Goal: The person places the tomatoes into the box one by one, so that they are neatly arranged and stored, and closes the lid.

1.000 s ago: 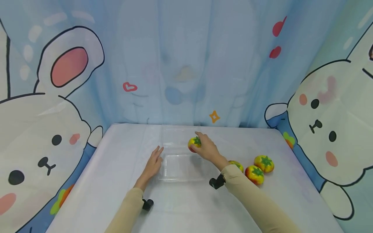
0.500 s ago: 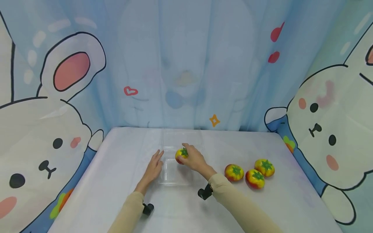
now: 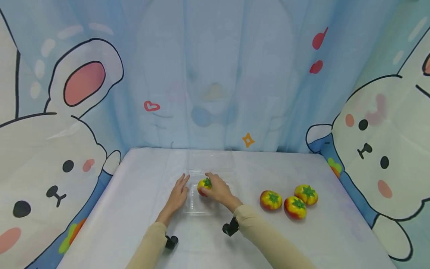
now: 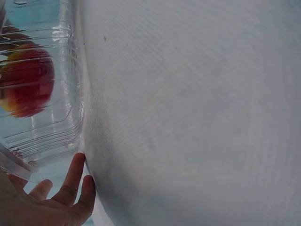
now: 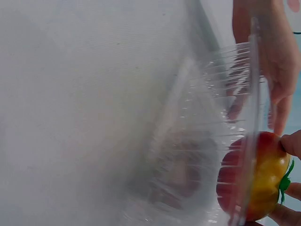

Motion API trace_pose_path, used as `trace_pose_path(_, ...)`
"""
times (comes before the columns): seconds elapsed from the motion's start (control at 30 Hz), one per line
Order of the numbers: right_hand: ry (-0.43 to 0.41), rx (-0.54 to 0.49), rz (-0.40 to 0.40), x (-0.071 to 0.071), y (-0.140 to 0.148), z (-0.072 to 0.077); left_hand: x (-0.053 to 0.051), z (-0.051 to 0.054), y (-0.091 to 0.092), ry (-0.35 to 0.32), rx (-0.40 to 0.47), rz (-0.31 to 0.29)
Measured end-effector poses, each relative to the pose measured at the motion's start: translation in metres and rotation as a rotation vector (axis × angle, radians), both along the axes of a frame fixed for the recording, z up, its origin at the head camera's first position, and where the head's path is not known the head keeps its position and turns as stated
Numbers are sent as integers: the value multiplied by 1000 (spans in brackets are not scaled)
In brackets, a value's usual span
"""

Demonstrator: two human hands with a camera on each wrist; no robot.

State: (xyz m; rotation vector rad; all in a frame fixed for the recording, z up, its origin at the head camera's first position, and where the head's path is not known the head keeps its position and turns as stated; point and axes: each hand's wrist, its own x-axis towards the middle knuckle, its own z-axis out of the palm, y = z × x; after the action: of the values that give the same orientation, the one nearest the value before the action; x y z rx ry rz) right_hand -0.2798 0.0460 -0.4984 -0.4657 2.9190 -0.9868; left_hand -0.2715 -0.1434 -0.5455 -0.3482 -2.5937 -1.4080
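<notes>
My right hand (image 3: 218,188) grips a red-and-yellow tomato-like fruit (image 3: 203,186) with a green star-shaped top. It holds the fruit within a clear plastic box (image 3: 196,208), whose lid (image 3: 209,161) lies folded back. In the right wrist view the fruit (image 5: 268,181) is partly below the box's rim, with fingertips around its top. Through the box wall the left wrist view shows the fruit's red underside (image 4: 33,84); whether it touches the bottom I cannot tell. My left hand (image 3: 178,193) has extended fingers at the box's left side, near the hinge.
To the right of the box, three similar fruits lie on the white cloth: one nearer the box (image 3: 270,200), one in front (image 3: 295,208) and one behind (image 3: 306,194). A blue curtain (image 3: 215,74) with cartoon rabbits hangs behind the table (image 3: 127,198).
My right hand has carried the fruit left and nearer to me, from over the lid area down into the box's near half. The left hand stays beside the box.
</notes>
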Motion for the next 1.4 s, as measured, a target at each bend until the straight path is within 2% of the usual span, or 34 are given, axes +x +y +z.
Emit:
trace_pose_path(0.2,-38,14,-17,0,-9,-9,0,0,-2,6,3,-1)
trace_pose_path(0.67,-26,27,-54,0,-25,-15,1,1,0,-21,5,9)
trace_pose_path(0.9,-21,13,-76,3,-31,-22,1,-3,2,-26,10,6)
trace_pose_path(1.23,-9,14,-66,4,-32,-22,0,-3,5,-13,-13,8)
trace_pose_path(1.4,11,13,-49,2,-30,-15,-2,-3,2,-23,-18,16)
